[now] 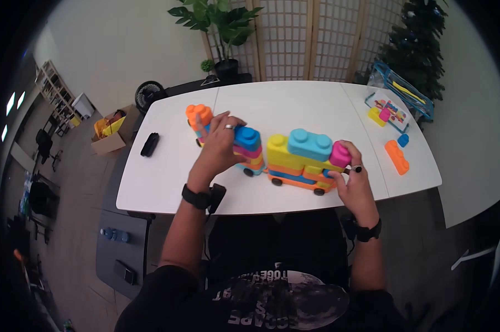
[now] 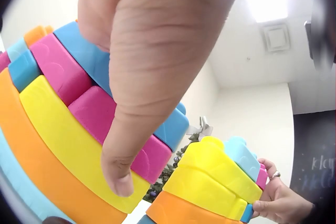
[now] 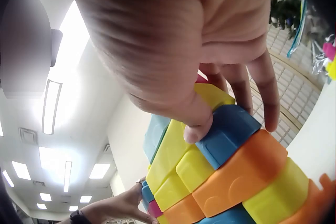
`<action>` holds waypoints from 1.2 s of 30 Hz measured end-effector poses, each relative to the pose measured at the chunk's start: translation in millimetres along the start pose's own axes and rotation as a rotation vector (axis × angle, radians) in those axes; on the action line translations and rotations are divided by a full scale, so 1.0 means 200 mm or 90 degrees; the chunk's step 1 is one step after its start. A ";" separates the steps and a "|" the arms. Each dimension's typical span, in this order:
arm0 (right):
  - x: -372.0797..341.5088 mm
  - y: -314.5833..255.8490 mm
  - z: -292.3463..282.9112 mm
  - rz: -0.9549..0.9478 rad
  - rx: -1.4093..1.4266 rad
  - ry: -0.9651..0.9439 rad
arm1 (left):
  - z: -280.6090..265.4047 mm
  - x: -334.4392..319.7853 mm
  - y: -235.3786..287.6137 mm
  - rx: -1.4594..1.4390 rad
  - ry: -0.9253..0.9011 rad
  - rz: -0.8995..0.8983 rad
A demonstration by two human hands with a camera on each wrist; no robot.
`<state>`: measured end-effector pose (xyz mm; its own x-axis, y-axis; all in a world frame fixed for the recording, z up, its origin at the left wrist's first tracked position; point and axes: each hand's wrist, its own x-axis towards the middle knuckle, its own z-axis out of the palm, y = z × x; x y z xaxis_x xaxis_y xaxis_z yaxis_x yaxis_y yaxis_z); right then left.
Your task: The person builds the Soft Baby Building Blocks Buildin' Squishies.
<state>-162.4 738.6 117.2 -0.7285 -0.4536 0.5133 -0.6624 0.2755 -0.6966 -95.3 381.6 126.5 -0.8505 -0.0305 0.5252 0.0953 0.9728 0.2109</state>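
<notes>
Two wheeled block vehicles stand end to end near the table's front edge. In the head view the left hand (image 1: 219,145) grips the left vehicle (image 1: 251,152), which has blue, magenta, yellow and orange layers; its thumb presses the near side in the left wrist view. Around the right end of the other vehicle (image 1: 294,163), of yellow, orange and blue blocks with a light blue block (image 1: 309,144) on top, curls the right hand (image 1: 358,188), fingers by the magenta block (image 1: 340,154). The right wrist view shows the thumb on a dark blue block (image 3: 226,132).
Orange blocks (image 1: 199,113) top the left vehicle's far end. On the white table (image 1: 294,99) lie a black case (image 1: 149,144) at left and, at right, an orange block (image 1: 396,157), a small blue block (image 1: 403,140), yellow and magenta blocks (image 1: 378,116) and a clear bag (image 1: 405,91).
</notes>
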 end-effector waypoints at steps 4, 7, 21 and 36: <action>0.03 0.06 0.03 0.027 -0.029 0.031 | 0.14 0.09 -0.06 0.010 0.040 0.046; 0.07 0.09 0.02 0.031 -0.051 0.061 | 0.19 0.20 -0.05 0.001 0.037 0.029; 0.08 0.07 0.09 -0.021 -0.144 0.149 | 0.38 0.50 -0.20 -0.025 0.054 0.108; 0.06 -0.03 0.15 0.123 -0.205 -0.004 | 0.50 0.64 -0.21 -0.031 0.073 0.089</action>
<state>-162.1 706.3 111.9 -0.8454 -0.3715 0.3837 -0.5339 0.6088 -0.5868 -260.5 359.9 102.3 -0.7626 0.0757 0.6425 0.2356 0.9574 0.1669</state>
